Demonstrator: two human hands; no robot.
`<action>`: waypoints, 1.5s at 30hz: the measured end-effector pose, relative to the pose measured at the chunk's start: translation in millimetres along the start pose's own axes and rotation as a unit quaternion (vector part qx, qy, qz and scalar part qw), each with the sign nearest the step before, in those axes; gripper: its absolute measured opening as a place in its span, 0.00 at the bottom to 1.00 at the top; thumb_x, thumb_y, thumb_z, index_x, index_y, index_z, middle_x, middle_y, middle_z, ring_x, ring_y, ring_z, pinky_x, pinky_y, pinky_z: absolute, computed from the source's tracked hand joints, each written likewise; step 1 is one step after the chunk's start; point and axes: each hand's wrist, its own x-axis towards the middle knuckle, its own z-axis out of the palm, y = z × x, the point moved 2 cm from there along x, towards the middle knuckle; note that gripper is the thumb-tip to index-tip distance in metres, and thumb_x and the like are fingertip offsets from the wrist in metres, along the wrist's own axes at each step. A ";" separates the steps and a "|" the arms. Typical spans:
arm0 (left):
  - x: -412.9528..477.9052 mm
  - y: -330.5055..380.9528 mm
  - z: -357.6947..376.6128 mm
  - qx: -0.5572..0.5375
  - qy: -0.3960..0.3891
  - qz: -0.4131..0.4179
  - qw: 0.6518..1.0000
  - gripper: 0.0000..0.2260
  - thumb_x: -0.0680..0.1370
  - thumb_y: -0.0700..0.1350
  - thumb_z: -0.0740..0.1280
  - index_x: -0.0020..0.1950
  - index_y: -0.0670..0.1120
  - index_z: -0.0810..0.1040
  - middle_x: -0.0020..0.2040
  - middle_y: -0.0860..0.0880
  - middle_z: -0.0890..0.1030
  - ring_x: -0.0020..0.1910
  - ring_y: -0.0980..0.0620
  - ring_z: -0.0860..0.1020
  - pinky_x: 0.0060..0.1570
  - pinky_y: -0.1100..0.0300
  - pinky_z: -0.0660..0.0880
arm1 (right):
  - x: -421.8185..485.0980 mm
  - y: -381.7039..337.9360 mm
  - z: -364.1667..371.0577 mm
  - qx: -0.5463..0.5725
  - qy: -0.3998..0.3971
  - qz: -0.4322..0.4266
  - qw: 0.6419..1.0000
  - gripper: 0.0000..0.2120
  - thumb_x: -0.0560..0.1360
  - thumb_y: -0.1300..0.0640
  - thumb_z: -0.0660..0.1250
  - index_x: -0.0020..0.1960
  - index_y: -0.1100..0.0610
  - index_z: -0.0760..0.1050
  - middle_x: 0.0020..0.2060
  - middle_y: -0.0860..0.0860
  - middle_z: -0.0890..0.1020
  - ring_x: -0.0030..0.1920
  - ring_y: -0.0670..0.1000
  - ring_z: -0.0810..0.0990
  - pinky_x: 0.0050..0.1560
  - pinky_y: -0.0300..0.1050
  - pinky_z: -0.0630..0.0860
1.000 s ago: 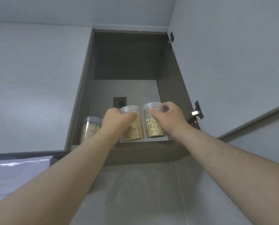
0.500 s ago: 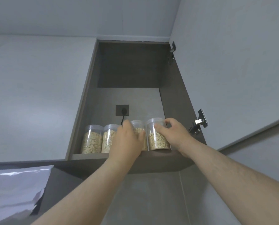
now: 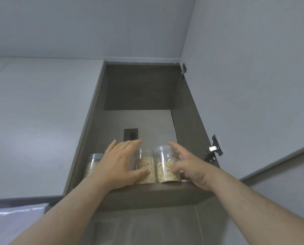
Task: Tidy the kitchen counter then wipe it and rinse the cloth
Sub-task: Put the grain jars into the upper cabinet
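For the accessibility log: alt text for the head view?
A left hand and right hand, fingers spread, reach at clear jars of pale flakes lined along the front of an open wall cabinet. A socket sits on its back wall.

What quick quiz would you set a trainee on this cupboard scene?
1. True or false: the jars are empty.
2. On the back wall behind the jars is a: A tap, B socket, C clock.
3. Fill in: the jars stand in a row on a ___.

Key: 1 false, they hold pale flakes. 2 B. 3 shelf.
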 end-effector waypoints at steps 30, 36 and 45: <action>-0.3 -2.7 9.2 -0.028 -0.041 -0.077 0.996 0.35 0.72 0.66 0.64 0.75 0.53 0.60 0.71 0.56 0.68 0.71 0.53 0.61 0.69 0.55 0.58 | 2.1 -6.9 8.5 -0.114 -0.037 0.055 0.991 0.47 0.74 0.69 0.66 0.78 0.40 0.44 0.77 0.53 0.59 0.57 0.47 0.75 0.47 0.44 0.78; 0.4 -3.0 12.0 -0.012 -0.046 -0.077 0.996 0.35 0.72 0.67 0.63 0.75 0.53 0.61 0.71 0.56 0.68 0.71 0.53 0.62 0.69 0.55 0.57 | 4.2 -1.6 9.0 -0.144 -0.035 0.057 0.987 0.48 0.73 0.67 0.68 0.77 0.37 0.44 0.78 0.54 0.55 0.62 0.53 0.77 0.56 0.56 0.78; 1.0 -5.0 13.9 -0.006 -0.050 -0.079 0.996 0.36 0.72 0.67 0.63 0.75 0.53 0.60 0.71 0.56 0.68 0.71 0.53 0.61 0.70 0.55 0.56 | 4.0 -2.3 10.1 -0.180 -0.034 0.056 0.981 0.47 0.74 0.65 0.69 0.77 0.38 0.43 0.78 0.56 0.56 0.63 0.55 0.76 0.56 0.53 0.78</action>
